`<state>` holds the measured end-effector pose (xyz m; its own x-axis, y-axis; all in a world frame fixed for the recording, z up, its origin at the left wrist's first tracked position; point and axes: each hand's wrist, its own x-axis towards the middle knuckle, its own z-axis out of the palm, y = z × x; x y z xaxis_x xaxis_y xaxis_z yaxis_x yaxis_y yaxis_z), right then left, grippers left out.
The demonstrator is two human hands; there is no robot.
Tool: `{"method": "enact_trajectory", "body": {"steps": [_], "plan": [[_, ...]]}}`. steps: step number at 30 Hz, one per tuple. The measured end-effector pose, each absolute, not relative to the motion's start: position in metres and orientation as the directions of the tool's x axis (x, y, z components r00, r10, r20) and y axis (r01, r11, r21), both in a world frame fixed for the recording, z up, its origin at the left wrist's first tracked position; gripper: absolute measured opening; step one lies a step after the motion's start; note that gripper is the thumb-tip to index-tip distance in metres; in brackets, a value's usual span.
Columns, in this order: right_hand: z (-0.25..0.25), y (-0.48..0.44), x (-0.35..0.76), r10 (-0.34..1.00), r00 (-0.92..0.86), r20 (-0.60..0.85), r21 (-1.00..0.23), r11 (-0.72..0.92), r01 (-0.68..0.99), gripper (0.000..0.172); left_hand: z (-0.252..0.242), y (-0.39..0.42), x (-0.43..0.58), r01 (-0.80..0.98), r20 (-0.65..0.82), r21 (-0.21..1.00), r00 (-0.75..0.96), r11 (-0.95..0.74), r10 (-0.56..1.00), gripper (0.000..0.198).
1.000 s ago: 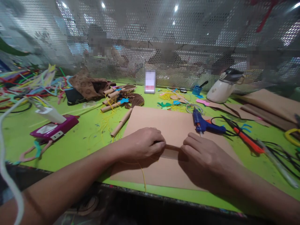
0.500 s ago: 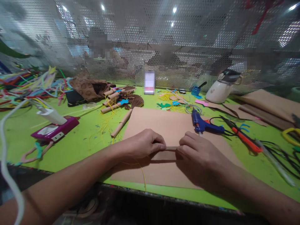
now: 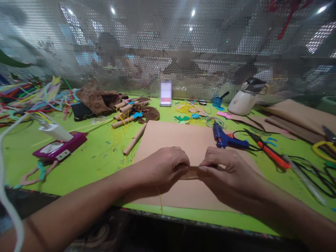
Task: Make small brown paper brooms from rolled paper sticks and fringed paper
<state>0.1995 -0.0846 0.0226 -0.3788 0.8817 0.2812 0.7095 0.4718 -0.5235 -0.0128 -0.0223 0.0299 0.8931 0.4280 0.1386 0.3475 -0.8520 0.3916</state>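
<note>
Brown paper, and here a small strip [image 3: 193, 172] is gripped over the big sheet [image 3: 181, 136], pinched between closed fingertips by the left hand [image 3: 168, 164] and the right hand [image 3: 228, 164] together. A blue glue gun [image 3: 223, 139] (nozzle turned away) is seen at the sheet's far right corner; a paper roll [image 3: 134, 141] is parked just beside its left edge.

Looks like matt, smooth paper in the strip [image 3: 193, 173] pinched in the grip and in the sheet [image 3: 178, 134] beneath. Shows plastic on the glue gun [image 3: 228, 140] right of the grip, glossier on the socket block [image 3: 75, 140] well left, with rumpled cloth on the pouch [image 3: 95, 101] beyond it. Looks smooth on the table [image 3: 86, 168] around, glossy on the jug [image 3: 240, 103] farther right, perforated and metallic on the panel [image 3: 147, 38] beyond.
</note>
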Motion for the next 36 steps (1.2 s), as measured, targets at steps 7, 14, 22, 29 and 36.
{"method": "enact_trajectory", "body": {"steps": [7, 14, 22, 29, 36], "plan": [[0.020, -0.083, 0.202, 0.863, -0.436, 0.255, -0.490, 0.504, 0.711, 0.017, 0.026, -0.020, -0.014, 0.366, 0.196, 0.294, 0.881, -0.883, 0.431, 0.019], [0.017, -0.074, 0.213, 0.608, -0.525, 0.595, -0.081, 0.696, 0.714, 0.023, 0.034, -0.013, -0.019, 0.326, 0.380, -0.147, 0.891, -0.934, 0.251, 0.026], [0.006, -0.089, 0.197, 0.798, -0.545, 0.259, -0.250, 0.600, 0.760, 0.019, 0.019, -0.026, -0.011, 0.212, 0.189, -0.091, 0.963, -0.973, 0.192, 0.019], [0.007, -0.085, 0.207, 0.843, -0.522, 0.132, -0.394, 0.528, 0.752, 0.020, 0.017, -0.018, -0.013, 0.379, 0.127, 0.297, 0.894, -0.876, 0.430, 0.016], [0.000, -0.079, 0.209, 0.923, -0.343, 0.175, -0.513, 0.383, 0.768, 0.016, 0.014, -0.010, -0.016, 0.448, 0.069, 0.334, 0.866, -0.829, 0.496, 0.017]]}}
